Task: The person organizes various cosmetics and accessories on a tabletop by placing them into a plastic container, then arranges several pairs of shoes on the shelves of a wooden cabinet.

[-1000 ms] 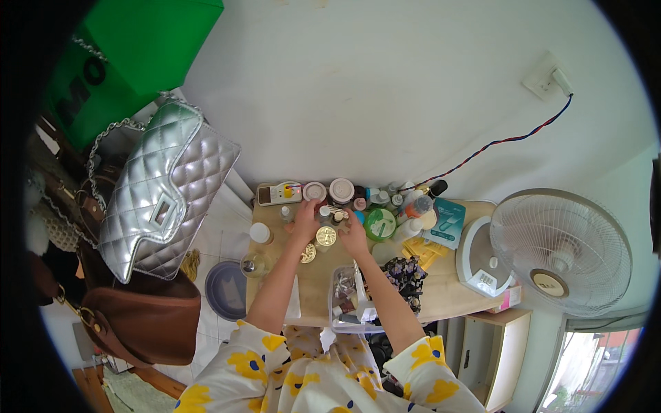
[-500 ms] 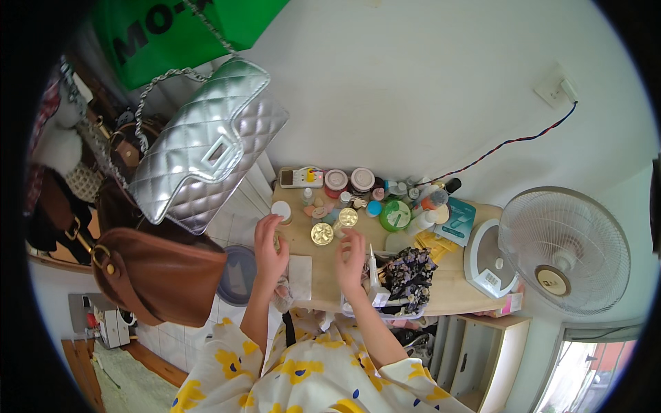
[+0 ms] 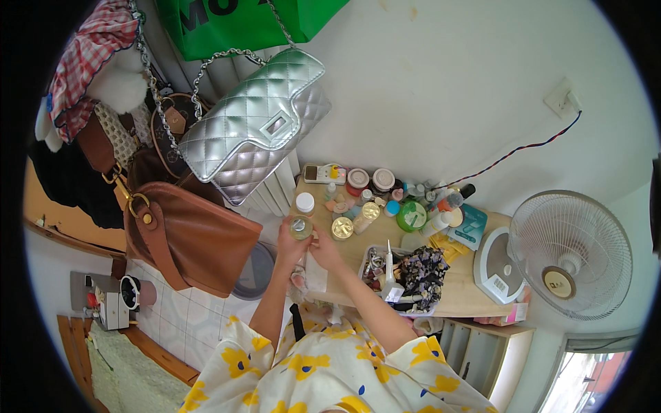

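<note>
Filling the left side, a brown bag [image 3: 206, 237] sits nearer and a silver bag [image 3: 258, 134] farther, slightly to its right. Below them, just off the table's [image 3: 458, 296] left edge, is a grey-blue basin [image 3: 249, 279].

Next comes the bottle [image 3: 301, 228] (round and see-through, with yellowish contents), held up at the table's left end. The left hand [image 3: 287, 244] is curled around its left side and has hold of it. The right hand [image 3: 323, 252] is half closed at the bottle's right side, its fingertips close against it; whether they grip, I cannot tell.

Just beyond the bottle stands a white-lidded jar [image 3: 305, 202]. To the right are a gold-topped tub [image 3: 342, 228] and, just beside it, a tilted gold-topped bottle [image 3: 367, 217]; a power strip [image 3: 323, 174] lies at the far edge. Farther right are a green tub [image 3: 412, 216] and, nearer, a bin [image 3: 366, 256] with a black floral cloth [image 3: 421, 275]. A teal packet [image 3: 469, 228] lies beyond, and a fan [image 3: 568, 255] stands at the right end.
</note>
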Demonstrator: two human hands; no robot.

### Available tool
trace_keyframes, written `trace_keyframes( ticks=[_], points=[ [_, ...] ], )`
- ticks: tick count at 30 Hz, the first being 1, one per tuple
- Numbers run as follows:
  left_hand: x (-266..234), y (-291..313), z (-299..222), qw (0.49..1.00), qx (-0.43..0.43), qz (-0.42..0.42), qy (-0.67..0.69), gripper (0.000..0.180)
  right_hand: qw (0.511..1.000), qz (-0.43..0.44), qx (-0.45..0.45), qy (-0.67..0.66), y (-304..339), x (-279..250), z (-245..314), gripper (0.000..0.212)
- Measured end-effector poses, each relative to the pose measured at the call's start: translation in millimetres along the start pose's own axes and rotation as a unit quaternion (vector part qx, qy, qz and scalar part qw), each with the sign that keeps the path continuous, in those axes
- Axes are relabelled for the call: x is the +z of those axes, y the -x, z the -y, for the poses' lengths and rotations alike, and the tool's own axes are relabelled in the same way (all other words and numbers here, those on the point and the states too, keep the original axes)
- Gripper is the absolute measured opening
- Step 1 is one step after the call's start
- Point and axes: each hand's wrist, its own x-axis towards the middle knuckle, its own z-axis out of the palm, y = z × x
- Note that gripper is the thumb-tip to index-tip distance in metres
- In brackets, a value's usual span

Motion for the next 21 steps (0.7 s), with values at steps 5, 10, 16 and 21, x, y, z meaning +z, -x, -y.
trace_keyframes(
  ticks=[5, 10, 16, 21],
  points=[
    [23.9, -5.7, -1.6, 0.999, 0.024, 0.024, 0.03, 0.064, 0.999, -0.013, 0.037, 0.031, -4.3, -17.7, -9.5, 0.059],
    [45.7, -14.1, 5.9, 0.997, 0.072, -0.017, 0.03, 0.071, 0.998, -0.039, 0.005, 0.046, -6.5, -36.2, 4.2, 0.062],
    [52.9, -18.1, 12.8, 0.995, 0.092, -0.008, 0.024, 0.075, 0.994, -0.076, -0.047, 0.062, -6.3, -41.9, -19.3, 0.062],
    [44.7, -7.9, 26.0, 0.997, 0.072, -0.034, -0.001, 0.076, 0.996, -0.083, 0.012, -0.044, 16.0, -38.0, -21.3, 0.059]
  ],
)
